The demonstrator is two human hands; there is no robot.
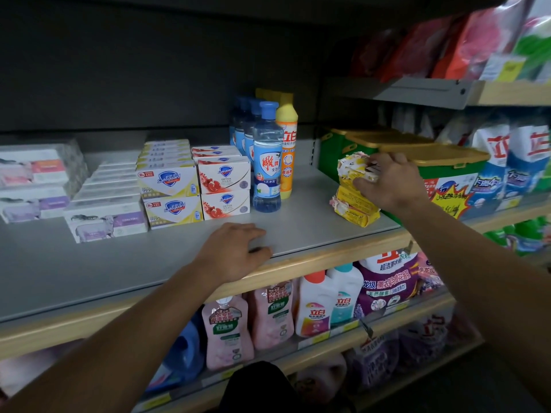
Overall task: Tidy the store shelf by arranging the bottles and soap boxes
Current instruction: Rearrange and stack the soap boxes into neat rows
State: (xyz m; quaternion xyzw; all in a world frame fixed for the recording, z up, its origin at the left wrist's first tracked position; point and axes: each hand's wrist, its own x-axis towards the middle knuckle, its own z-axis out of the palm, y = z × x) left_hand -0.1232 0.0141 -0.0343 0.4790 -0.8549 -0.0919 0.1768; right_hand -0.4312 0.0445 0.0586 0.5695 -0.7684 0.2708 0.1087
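On the grey shelf stand a row of clear blue-capped bottles and a yellow bottle behind the front one. Left of them sit stacked white-and-yellow soap boxes, white-and-red soap boxes and lilac-printed soap boxes. At the right stands a stack of yellow wrapped soap packs with torn paper on top. My right hand grips the top of that stack, fingers curled over it. My left hand rests flat on the shelf's front edge, holding nothing.
Green tubs with yellow lids stand right behind the yellow packs. More pale soap boxes lie at the far left. Detergent bags fill the right bay. Bottles and pouches line the lower shelf. A shelf with red bags hangs above right.
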